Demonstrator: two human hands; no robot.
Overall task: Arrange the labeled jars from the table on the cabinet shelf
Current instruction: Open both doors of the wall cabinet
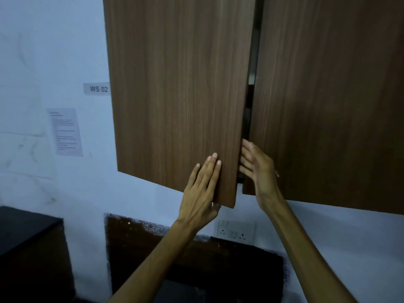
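left hand [202, 189]: fingers straight on front of left cabinet door [175, 95], thumb hooked under its bottom corner
right hand [256, 169]: spread, fingertips reaching into the dark gap between the doors, just beside right cabinet door [328, 106]
doors: left one ajar, right one nearly flush
jars: not in view; shelf hidden behind doors
handling: rigid light panels, no handles visible; probably best pulled by the inner edge near the bottom

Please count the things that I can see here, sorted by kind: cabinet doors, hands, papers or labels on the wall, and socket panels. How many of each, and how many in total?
Cabinet doors: 2 (left door, right door)
Hands: 2 (left hand, right hand)
Wall papers: 2 (WS 02 label, printed sheet)
Socket panels: 1 (socket panel)
Total: 7
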